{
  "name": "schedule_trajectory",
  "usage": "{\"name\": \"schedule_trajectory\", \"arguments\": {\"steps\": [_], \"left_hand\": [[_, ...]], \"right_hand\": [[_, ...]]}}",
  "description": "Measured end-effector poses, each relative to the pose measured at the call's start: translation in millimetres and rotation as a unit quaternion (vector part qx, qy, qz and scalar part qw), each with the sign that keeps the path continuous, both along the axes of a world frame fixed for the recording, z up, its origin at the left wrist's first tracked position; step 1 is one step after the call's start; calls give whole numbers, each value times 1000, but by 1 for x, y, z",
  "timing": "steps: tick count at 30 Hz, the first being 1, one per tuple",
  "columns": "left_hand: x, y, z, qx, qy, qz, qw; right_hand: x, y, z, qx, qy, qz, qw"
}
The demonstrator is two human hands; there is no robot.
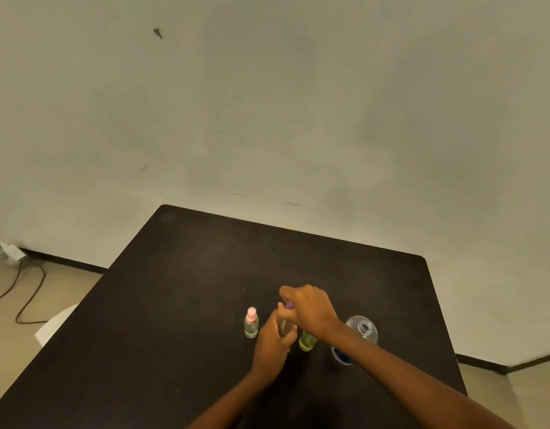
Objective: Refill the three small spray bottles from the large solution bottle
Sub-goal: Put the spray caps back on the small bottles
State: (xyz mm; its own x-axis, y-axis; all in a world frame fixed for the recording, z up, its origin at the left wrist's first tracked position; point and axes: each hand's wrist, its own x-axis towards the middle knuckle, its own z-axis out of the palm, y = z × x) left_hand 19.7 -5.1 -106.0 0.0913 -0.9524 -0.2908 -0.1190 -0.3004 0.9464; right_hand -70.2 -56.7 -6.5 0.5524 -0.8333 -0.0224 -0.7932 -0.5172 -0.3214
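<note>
On the black table (205,274) my left hand (275,342) grips the clear body of a small spray bottle (285,326). My right hand (310,311) curls over its purple spray top (289,305) from above. A second small bottle with a pink top (251,323) stands upright just left of my hands. A third, green-tinted small bottle (307,341) stands under my right wrist, mostly hidden. The large clear solution bottle (362,331) stands to the right with its neck open and a blue label near its base.
The table's back edge meets a pale wall. A white seat (55,325) shows past the table's left edge. Dark cables (32,292) lie on the floor at the far left.
</note>
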Motion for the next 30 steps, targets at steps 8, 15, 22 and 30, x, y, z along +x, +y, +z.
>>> {"name": "schedule_trajectory", "arguments": {"steps": [8, 15, 22, 30], "left_hand": [[-6, -4, -10, 26, -120, -3, 992], [-10, -8, -14, 34, -142, -27, 989], [-9, -7, -14, 41, -124, 1, 991], [-11, -4, -15, 85, -118, 14, 989]], "right_hand": [[-5, -5, -12, 87, 15, -58, 994], [-37, -22, -2, 131, 4, -93, 987], [-48, -12, -12, 198, 130, -61, 970], [-42, 8, -33, 122, 203, -38, 971]]}}
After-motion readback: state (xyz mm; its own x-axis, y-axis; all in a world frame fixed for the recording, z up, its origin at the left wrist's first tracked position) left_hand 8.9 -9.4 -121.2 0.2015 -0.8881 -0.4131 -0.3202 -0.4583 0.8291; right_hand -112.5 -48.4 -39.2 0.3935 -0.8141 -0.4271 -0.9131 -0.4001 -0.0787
